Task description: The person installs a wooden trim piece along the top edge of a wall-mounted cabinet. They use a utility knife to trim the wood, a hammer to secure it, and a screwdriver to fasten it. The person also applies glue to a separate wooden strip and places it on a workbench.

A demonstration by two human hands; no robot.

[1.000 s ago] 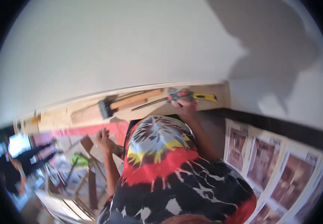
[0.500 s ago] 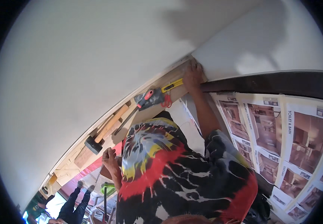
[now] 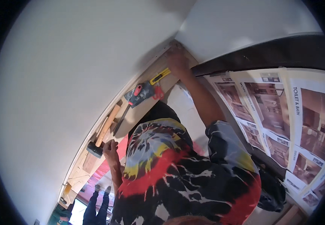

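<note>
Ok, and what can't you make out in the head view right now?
All in the head view:
What the right hand touches, if anything: blurred.
Whether the left hand holds anything: its own curled fingers hide the palm.
The upper body of the person in dark trousers: cut off by the lower edge.
The finest print on the sheets at right: too small.

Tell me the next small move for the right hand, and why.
Perhaps ease the right hand onto the yellow cutter: it looks the nearest tool, while the scissors and hammer lie farther along the wooden ledge. Blur hides whether the hand holds anything.
</note>
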